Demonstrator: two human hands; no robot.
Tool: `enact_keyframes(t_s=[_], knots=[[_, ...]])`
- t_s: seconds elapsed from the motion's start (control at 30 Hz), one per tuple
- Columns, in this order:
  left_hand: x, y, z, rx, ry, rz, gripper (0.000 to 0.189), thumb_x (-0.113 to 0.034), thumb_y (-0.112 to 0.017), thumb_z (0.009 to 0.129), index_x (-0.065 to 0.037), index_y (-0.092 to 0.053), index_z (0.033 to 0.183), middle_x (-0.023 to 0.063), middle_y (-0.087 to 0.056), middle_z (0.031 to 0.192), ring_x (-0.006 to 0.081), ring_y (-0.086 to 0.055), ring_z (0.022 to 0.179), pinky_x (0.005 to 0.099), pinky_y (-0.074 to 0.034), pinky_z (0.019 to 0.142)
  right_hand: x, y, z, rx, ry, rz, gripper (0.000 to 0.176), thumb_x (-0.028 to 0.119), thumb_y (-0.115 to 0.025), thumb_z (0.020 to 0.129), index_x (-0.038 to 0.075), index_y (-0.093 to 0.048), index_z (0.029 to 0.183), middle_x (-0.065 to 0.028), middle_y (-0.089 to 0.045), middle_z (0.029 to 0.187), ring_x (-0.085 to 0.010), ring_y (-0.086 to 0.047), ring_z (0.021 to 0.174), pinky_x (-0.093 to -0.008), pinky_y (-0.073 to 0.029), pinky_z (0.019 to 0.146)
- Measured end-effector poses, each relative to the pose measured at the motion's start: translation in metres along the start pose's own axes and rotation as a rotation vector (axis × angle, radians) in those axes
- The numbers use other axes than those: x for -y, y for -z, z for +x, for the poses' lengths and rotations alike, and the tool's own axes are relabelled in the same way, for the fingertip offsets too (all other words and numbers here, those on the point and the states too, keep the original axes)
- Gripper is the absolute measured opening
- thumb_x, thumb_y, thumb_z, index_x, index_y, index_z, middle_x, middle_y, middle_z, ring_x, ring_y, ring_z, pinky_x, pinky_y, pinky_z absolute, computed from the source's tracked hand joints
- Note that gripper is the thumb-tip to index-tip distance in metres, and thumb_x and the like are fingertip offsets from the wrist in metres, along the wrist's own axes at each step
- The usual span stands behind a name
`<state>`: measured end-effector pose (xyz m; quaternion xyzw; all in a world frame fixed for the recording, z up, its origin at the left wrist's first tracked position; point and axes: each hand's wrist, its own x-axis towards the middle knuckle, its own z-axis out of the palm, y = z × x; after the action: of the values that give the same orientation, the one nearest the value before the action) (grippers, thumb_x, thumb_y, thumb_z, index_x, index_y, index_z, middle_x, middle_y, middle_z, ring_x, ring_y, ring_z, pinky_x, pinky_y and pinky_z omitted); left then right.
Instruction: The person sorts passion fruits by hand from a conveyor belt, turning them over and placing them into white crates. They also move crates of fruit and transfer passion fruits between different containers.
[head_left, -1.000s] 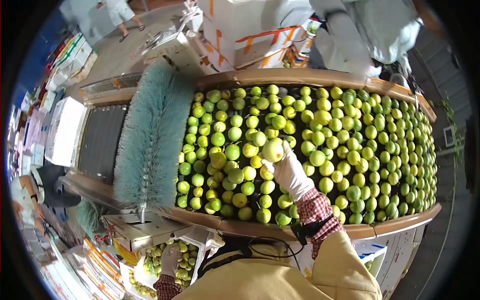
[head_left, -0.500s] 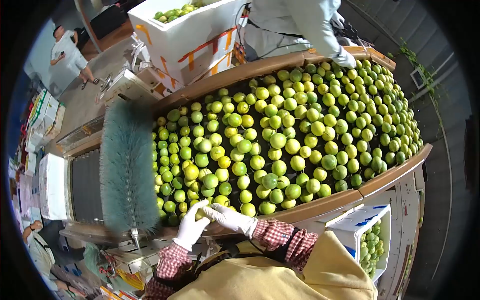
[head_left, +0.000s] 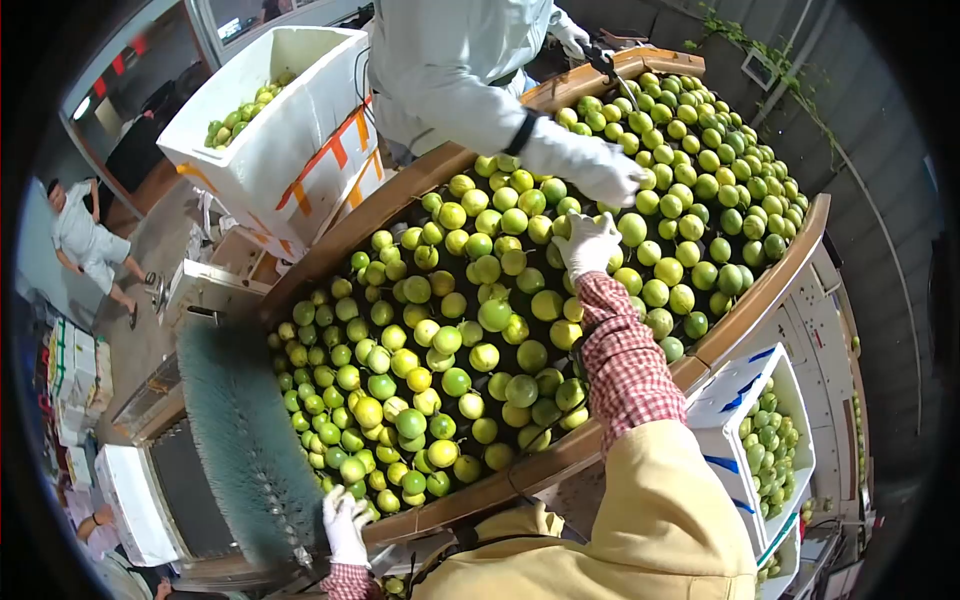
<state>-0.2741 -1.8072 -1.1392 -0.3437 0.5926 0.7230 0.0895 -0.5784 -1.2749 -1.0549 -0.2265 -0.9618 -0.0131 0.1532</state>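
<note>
Many round green and yellow fruits lie in rows on a dark roller conveyor with brown rims. My right hand, in a white glove, is stretched over the middle of the fruits, fingers apart and down among them; no fruit shows in its grasp. At the near left edge, my left hand, also gloved, is beside the lowest fruits with its fingers apart, holding nothing visible. Left of the fruits a large blue-green brush spans the conveyor.
Across the conveyor, a co-worker in pale clothing reaches a gloved hand close to my right hand. White foam boxes of fruit stand at the upper left and lower right. Another person stands far left.
My hands have parted: the right has reached up and right over the fruits, the left has moved down and left. The view has shifted, and the co-worker's arm reaches farther over the conveyor.
</note>
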Motion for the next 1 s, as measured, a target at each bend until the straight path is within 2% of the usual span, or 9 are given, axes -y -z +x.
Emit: enact_keyframes(t_s=[0.03, 0.13, 0.27, 0.43, 0.6, 0.7, 0.8, 0.93, 1.0], knots=[[0.004, 0.001, -0.004, 0.006, 0.026, -0.011, 0.034, -0.013, -0.056, 0.097, -0.009, -0.049, 0.13, 0.0073, -0.054, 0.117, 0.0222, -0.06, 0.091, 0.0401, -0.055, 0.075, 0.007, -0.003, -0.002, -0.082, -0.023, 0.02, 0.043, 0.043, -0.075, 0.074, 0.018, -0.064, 0.107, -0.0024, -0.068, 0.092, -0.0278, -0.048, 0.118, -0.0517, -0.037, 0.091], [0.019, 0.0, -0.014, 0.05, 0.102, -0.032, 0.031, -0.012, -0.056, 0.097, -0.007, -0.052, 0.127, 0.0078, -0.058, 0.111, 0.0225, -0.062, 0.088, 0.039, -0.057, 0.071, 0.023, -0.017, -0.029, -0.437, 0.068, 0.192, 0.041, 0.043, -0.076, 0.074, 0.017, -0.064, 0.104, -0.0044, -0.067, 0.09, -0.0261, -0.056, 0.098, -0.0489, -0.038, 0.082], [0.016, -0.002, -0.014, 0.096, 0.133, 0.054, 0.028, -0.011, -0.055, 0.097, -0.003, -0.055, 0.124, 0.0108, -0.061, 0.11, 0.0217, -0.064, 0.086, 0.0355, -0.058, 0.067, 0.083, 0.0, -0.099, 0.09, 0.125, 0.449, 0.05, 0.039, -0.077, 0.075, 0.019, -0.061, 0.118, -0.0079, -0.066, 0.104, -0.0298, -0.057, 0.104, -0.0512, -0.037, 0.094], [0.001, -0.015, -0.009, 0.133, 0.04, 0.157, 0.024, -0.013, -0.054, 0.098, -0.003, -0.056, 0.12, 0.0116, -0.061, 0.109, 0.0212, -0.064, 0.084, 0.0351, -0.057, 0.07, 0.146, -0.014, -0.208, -0.026, 0.257, 0.533, 0.066, 0.027, -0.078, 0.073, 0.02, -0.052, 0.133, -0.0054, -0.059, 0.13, -0.0359, -0.045, 0.128, -0.0673, -0.024, 0.106], [0.0, -0.015, -0.011, 0.18, 0.037, 0.188, 0.023, -0.013, -0.056, 0.097, -0.004, -0.058, 0.118, 0.0101, -0.063, 0.107, 0.0193, -0.065, 0.084, 0.0323, -0.057, 0.068, 0.189, -0.017, -0.276, 0.236, 0.631, 0.568, 0.07, 0.024, -0.074, 0.074, 0.02, -0.046, 0.137, -0.0101, -0.051, 0.138, -0.0347, -0.046, 0.127, -0.0657, -0.021, 0.111], [0.013, 0.012, -0.009, 0.16, 0.014, 0.19, 0.023, -0.012, -0.055, 0.097, -0.004, -0.059, 0.118, 0.0097, -0.063, 0.107, 0.0196, -0.066, 0.083, 0.0326, -0.058, 0.068, 0.19, 0.014, -0.313, 0.719, 0.749, 0.663, 0.074, 0.026, -0.074, 0.075, 0.017, -0.042, 0.141, -0.0125, -0.045, 0.145, -0.0399, -0.041, 0.134, -0.0634, -0.029, 0.11], [0.022, 0.053, -0.017, 0.059, 0.063, 0.146, 0.023, -0.012, -0.053, 0.098, -0.004, -0.058, 0.119, 0.0098, -0.062, 0.106, 0.02, -0.066, 0.083, 0.0327, -0.058, 0.066, 0.159, 0.027, -0.299, 0.528, 0.775, 0.964, 0.066, 0.024, -0.076, 0.075, 0.014, -0.05, 0.135, -0.0148, -0.049, 0.141, -0.0451, -0.041, 0.132, -0.0587, -0.035, 0.106], [0.053, 0.117, -0.026, -0.078, 0.152, 0.149, 0.022, -0.013, -0.051, 0.099, -0.004, -0.058, 0.118, 0.0121, -0.064, 0.103, 0.0193, -0.066, 0.078, 0.0312, -0.057, 0.062, 0.082, 0.078, -0.243, 0.103, 0.346, 0.415, 0.062, 0.028, -0.077, 0.075, 0.013, -0.054, 0.131, -0.0155, -0.051, 0.137, -0.0457, -0.039, 0.132, -0.0578, -0.031, 0.107], [0.074, 0.144, -0.025, -0.067, 0.126, 0.108, 0.021, -0.013, -0.051, 0.1, -0.004, -0.058, 0.117, 0.0129, -0.063, 0.099, 0.0194, -0.066, 0.073, 0.0326, -0.058, 0.06, 0.039, 0.045, -0.258, 0.022, 0.261, 0.121, 0.059, 0.029, -0.077, 0.075, 0.012, -0.057, 0.128, -0.0145, -0.053, 0.134, -0.0449, -0.033, 0.136, -0.0609, -0.028, 0.108]])
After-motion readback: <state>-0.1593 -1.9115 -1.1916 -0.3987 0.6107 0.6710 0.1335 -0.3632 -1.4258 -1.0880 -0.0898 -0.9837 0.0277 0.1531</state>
